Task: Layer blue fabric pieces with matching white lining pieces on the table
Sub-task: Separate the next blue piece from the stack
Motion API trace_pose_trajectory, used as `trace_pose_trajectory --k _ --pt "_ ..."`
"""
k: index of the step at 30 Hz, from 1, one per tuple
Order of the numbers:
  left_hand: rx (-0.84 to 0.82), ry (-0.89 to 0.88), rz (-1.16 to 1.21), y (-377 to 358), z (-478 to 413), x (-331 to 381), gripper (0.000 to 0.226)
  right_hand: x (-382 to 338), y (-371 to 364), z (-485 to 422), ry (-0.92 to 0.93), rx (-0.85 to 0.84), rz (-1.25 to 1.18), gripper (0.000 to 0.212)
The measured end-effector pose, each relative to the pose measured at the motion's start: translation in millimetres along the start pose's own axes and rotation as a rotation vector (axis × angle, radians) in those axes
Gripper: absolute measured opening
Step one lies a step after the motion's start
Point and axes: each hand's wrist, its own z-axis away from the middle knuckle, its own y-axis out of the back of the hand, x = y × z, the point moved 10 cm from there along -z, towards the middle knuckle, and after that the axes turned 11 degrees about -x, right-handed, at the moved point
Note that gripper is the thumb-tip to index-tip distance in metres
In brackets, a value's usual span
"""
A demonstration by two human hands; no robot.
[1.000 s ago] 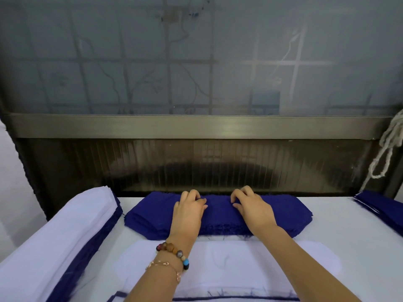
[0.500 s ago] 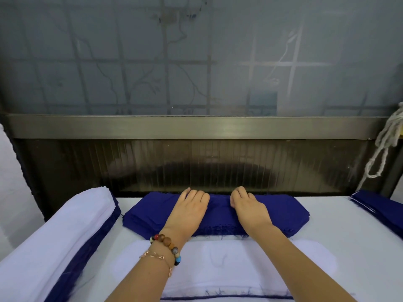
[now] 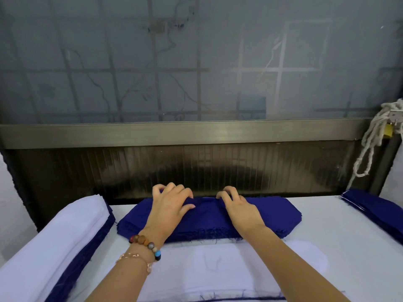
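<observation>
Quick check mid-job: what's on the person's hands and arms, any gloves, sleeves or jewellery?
No gloves, and no sleeves in view: both forearms are bare. The left hand has a bead bracelet at its wrist, with brown, grey, pale, blue and black beads, and beside it a thin rose-gold chain bracelet. The right hand and its wrist wear nothing.

Ahead of me I see a wide frosted window [image 3: 196,62], with a grid of bars showing dimly through it in grey daylight. A brushed metal rail [image 3: 196,132] runs under it, above a dark ribbed panel [image 3: 218,168]. A white rope [image 3: 370,144] hangs at right, over the white surface [image 3: 338,232].
</observation>
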Motion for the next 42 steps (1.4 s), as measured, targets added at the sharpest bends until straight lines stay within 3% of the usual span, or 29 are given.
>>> trace_pose_trajectory --k 5,10,16,22,27,33,42 --pt "-0.007 -0.074 -0.099 15 7 -15 0.013 0 -1 0 0.012 -0.005 -0.003 0.079" --pt "-0.094 -0.011 -0.154 9 19 -53 0.019 5 0 1 -0.025 0.008 -0.054 0.058" --pt "-0.200 0.231 -0.061 -8 30 -104 0.017 21 9 3 -0.060 -0.025 -0.067 0.027" --pt "-0.177 0.329 0.068 -10 37 -118 0.012 101 14 15 -0.248 -0.240 -0.083 0.024" --pt "-0.191 0.433 0.053 -10 40 -127 0.012 168 15 38 -0.440 -0.271 -0.100 0.030" --pt "-0.122 0.519 0.421 -2 51 -143 0.006 192 14 60 -0.559 -0.089 -0.398 0.020" --pt "0.047 0.562 0.799 44 74 -138 0.007 187 49 85 -0.528 0.043 -0.655 0.010"
